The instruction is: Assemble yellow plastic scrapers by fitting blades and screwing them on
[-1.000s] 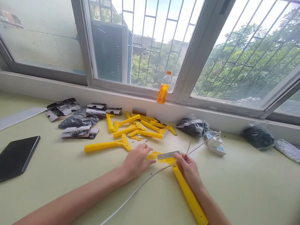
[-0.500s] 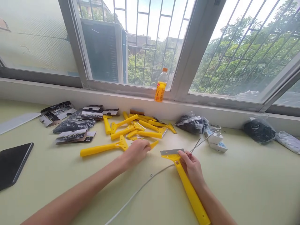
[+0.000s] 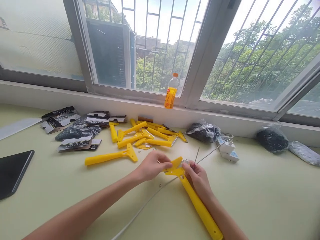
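My right hand [image 3: 200,178] is closed around a yellow scraper [image 3: 200,205], its long handle slanting toward the lower right. A metal blade [image 3: 184,162] lies on the scraper's head, partly covered. From the same hand a thin metal shaft [image 3: 197,155] sticks up with a bit of red at its base, perhaps a screwdriver; the fingers hide the rest. My left hand [image 3: 153,165] pinches a small flat yellow plastic blade cover [image 3: 177,162] and holds it over the scraper head. Whether the cover touches the blade I cannot tell.
Several yellow scrapers [image 3: 157,142] lie piled near the wall, with one separate scraper [image 3: 105,158] left of my hand. Small screws [image 3: 160,185] and a white cable [image 3: 140,210] lie on the table. Black bags, cardboard sleeves, a power strip [image 3: 228,151] and a black tablet-like device [image 3: 15,175] surround them.
My left hand has moved right, bringing the yellow blade cover from the table to the scraper head. My right hand and the scraper have shifted slightly left.
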Demonstrator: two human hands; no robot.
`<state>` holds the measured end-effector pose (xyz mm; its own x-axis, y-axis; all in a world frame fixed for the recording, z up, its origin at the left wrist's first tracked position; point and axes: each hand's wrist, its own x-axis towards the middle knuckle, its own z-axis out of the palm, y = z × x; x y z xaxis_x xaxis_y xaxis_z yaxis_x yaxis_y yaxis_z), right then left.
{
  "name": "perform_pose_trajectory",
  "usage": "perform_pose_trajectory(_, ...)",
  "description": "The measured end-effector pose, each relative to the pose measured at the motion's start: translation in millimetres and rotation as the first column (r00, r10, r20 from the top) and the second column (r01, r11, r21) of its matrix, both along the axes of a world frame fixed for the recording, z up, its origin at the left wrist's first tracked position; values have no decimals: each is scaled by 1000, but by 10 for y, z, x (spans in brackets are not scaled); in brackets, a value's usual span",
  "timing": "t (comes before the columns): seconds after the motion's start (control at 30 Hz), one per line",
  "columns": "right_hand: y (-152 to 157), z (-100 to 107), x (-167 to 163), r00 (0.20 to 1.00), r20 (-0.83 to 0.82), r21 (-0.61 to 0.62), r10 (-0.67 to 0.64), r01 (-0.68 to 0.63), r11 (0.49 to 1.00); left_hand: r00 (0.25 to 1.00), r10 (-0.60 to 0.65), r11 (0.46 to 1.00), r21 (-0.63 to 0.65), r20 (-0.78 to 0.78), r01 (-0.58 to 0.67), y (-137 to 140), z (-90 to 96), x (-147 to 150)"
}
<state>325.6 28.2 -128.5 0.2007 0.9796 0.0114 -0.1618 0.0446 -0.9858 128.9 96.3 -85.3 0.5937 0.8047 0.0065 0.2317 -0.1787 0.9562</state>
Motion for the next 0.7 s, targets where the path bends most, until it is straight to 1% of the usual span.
perform_pose_trajectory(0.13, -9, 6, -21, 999, 35, -5, 0, 0, 1000, 999, 16, 999, 38, -37, -15, 25, -140, 31)
perform_pose_trajectory(0.23, -17, 4, -15, 998, 51, -7, 23, -22, 1000, 996, 73, 992, 109, -46, -68, 46, -190, 36)
perform_pose_trajectory(0.3, -18, -1, -8, 998, 53, 0, 31, -31, 1000, 994, 103, 988, 120, -30, -99, 50, -215, 44)
perform_pose_trajectory(0.33, -17, -6, -3, 998, 53, 1, 33, -33, 999, 995, 104, 990, 94, -7, -103, 46, -228, 53)
perform_pose_trajectory(0.43, -9, -21, 7, 998, 55, -4, 24, -24, 1000, 989, 99, 995, -42, 112, -95, -15, -264, 102)
perform_pose_trajectory(0.5, -2, -31, 11, 998, 65, -10, 9, -9, 1000, 973, 133, 988, -107, 188, -114, -94, -282, 151)
perform_pose_trajectory(0.6, 3, -41, 13, 997, 78, -7, -8, 9, 1000, 951, 182, 975, -171, 249, -142, -215, -304, 226)
perform_pose_trajectory(0.7, -3, -34, 8, 997, 78, 1, -8, 8, 1000, 941, 196, 968, -205, 277, -142, -266, -326, 264)
